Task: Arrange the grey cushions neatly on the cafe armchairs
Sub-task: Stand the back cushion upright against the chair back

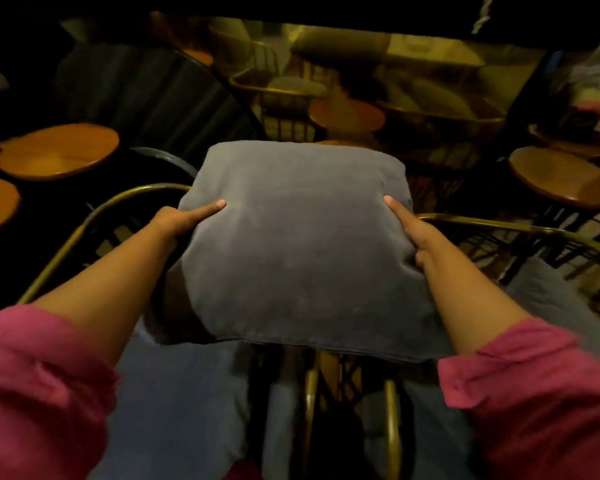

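A big grey cushion (pixel 302 251) fills the middle of the view, held up flat in front of me. My left hand (pixel 184 220) grips its left edge with the thumb on top. Its right edge is gripped by my right hand (pixel 413 233) the same way. Under and around the cushion run the brass-coloured curved rails of two armchairs, one on the left (pixel 94 216) and one on the right (pixel 520 230). More grey cushion fabric (pixel 184 393) lies on the left seat below my arms, and more (pixel 551 299) on the right.
Round wooden tables stand at the left (pixel 58 150), at the right (pixel 561 178) and behind the cushion (pixel 347 114). Further armchairs with cushions (pixel 284 88) crowd the back. Brass chair legs (pixel 392 427) show near the bottom. The room is dim.
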